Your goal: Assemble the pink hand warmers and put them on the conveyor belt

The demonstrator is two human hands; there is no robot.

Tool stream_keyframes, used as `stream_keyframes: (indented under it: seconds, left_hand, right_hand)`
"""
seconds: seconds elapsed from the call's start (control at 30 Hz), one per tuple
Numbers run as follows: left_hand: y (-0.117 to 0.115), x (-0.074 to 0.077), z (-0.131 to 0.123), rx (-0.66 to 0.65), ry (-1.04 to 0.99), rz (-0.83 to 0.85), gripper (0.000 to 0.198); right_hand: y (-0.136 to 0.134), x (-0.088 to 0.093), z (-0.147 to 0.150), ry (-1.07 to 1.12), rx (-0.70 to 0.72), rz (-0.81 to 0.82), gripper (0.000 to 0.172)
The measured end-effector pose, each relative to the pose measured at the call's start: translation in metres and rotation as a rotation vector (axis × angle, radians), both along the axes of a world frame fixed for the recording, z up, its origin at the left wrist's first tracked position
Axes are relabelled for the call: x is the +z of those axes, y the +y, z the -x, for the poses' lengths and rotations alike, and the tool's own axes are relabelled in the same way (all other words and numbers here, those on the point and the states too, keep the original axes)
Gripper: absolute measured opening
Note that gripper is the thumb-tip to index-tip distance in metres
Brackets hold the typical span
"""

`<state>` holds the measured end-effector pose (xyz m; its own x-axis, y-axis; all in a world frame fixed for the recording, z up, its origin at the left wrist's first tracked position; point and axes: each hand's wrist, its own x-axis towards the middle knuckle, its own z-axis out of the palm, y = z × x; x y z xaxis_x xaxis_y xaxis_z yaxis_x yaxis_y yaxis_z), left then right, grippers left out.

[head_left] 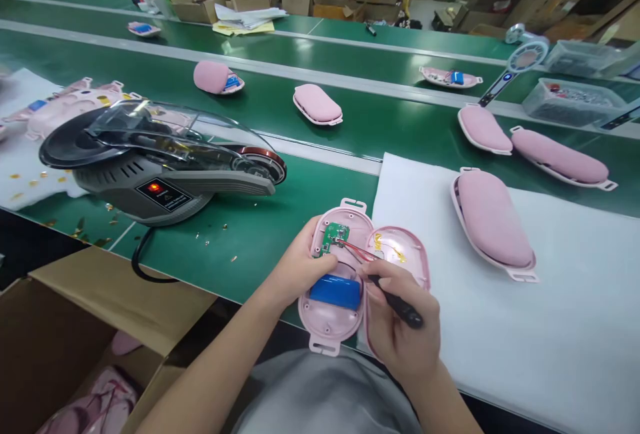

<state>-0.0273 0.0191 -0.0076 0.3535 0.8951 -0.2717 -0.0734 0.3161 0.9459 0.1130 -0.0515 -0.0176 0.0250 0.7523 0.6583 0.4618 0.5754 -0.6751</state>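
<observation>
My left hand point(300, 267) grips an opened pink shell half point(330, 321) by its left side, thumb pressed by the green circuit board point(334, 237). A blue battery point(335, 291) lies inside that half. Red wires run from the board to the second pink half point(403, 251), which lies open beside it on the right. My right hand point(400, 327) is closed around a black tool point(397, 306), whose tip points toward the wires between the halves.
A grey tape dispenser point(155, 167) stands to the left on the green bench point(240, 247). Closed pink units point(493, 221) lie on a white mat point(550, 314) to the right, with more on the conveyor point(317, 104). An open cardboard box point(75, 347) sits lower left.
</observation>
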Motion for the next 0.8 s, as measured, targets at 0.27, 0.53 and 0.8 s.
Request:
stream_keyframes:
  seconds: [0.27,0.53,0.8]
  left_hand:
    - [0.0007,-0.0012,-0.0002,0.006,0.015,-0.016,0.05]
    - [0.0018,-0.0022,0.0004,0.002,0.004,-0.004,0.052]
    - [0.0025,-0.0022,0.0011,-0.006,0.019,-0.025,0.048]
  right_hand:
    - [0.0004,-0.0035,-0.0028,0.064,0.022,0.014,0.028]
    - [0.0011,-0.0013,-0.0008,-0.02,0.01,0.006,0.023]
    - [-0.0024,-0.0032,0.0066,-0.051,-0.045,0.065,0.02]
